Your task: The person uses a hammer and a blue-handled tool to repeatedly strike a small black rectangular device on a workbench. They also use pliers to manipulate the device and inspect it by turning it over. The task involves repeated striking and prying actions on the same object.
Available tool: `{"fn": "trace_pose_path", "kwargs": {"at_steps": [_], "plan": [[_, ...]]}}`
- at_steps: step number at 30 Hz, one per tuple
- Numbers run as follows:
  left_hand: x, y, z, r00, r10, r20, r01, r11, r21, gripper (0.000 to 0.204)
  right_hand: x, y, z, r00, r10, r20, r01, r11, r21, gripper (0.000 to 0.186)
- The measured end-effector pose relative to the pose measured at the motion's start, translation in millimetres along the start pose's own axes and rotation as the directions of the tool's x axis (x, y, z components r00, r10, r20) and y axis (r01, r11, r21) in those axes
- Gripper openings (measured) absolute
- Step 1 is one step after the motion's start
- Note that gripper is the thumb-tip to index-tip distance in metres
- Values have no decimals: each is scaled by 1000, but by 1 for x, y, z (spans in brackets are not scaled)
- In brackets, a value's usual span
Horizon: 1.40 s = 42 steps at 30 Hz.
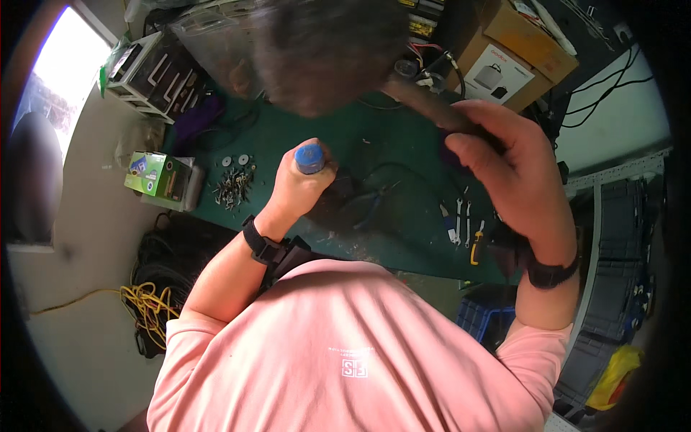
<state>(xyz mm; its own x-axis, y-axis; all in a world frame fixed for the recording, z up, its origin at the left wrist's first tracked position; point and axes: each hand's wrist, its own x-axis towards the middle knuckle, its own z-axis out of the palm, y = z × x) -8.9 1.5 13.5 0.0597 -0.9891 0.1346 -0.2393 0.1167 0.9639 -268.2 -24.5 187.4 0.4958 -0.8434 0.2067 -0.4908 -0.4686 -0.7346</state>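
Observation:
My left hand (pixel 291 189) is closed in a fist around an upright tool with a round blue end (pixel 309 158); the rest of that tool is hidden below the fist, so its kind does not show. Raised at the right, my right hand (pixel 511 169) grips the handle of a mallet (pixel 324 54). Its big dark head is blurred and hangs above and beyond my left fist, apart from the blue end. On the green bench top (pixel 288 234) under my hands lie dark pliers (pixel 373 210), partly in shadow.
Loose screws (pixel 234 187) and grey washers (pixel 227 161) lie left, near a green box (pixel 155 175) and a drawer unit (pixel 155 79). Wrenches (pixel 468 225) and a yellow-black tool (pixel 476 246) lie right. A cardboard box (pixel 529 43) stands far right; yellow cord (pixel 147 306) hangs lower left.

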Motion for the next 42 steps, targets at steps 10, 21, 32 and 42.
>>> {"fn": "trace_pose_path", "kwargs": {"at_steps": [10, 21, 32, 42], "plan": [[4, -9, 5, 998, 41, -41, -43, 997, -69, 9, -15, -30, 8, 994, -101, 29, 104, 983, -149, 20], [1, 0, 7, 997, 73, -41, -74, 996, -40, 6, -14, -36, 5, 995, -65, 77, 83, 962, -262, 21], [2, -13, 4, 992, 77, -103, -89, 989, -116, 4, -12, -20, 26, 995, -59, 85, 86, 927, -364, 21], [-2, -22, 7, 981, 161, -111, -168, 984, -52, 4, -21, -24, 28, 996, -22, 91, 57, 916, -396, 22]]}}
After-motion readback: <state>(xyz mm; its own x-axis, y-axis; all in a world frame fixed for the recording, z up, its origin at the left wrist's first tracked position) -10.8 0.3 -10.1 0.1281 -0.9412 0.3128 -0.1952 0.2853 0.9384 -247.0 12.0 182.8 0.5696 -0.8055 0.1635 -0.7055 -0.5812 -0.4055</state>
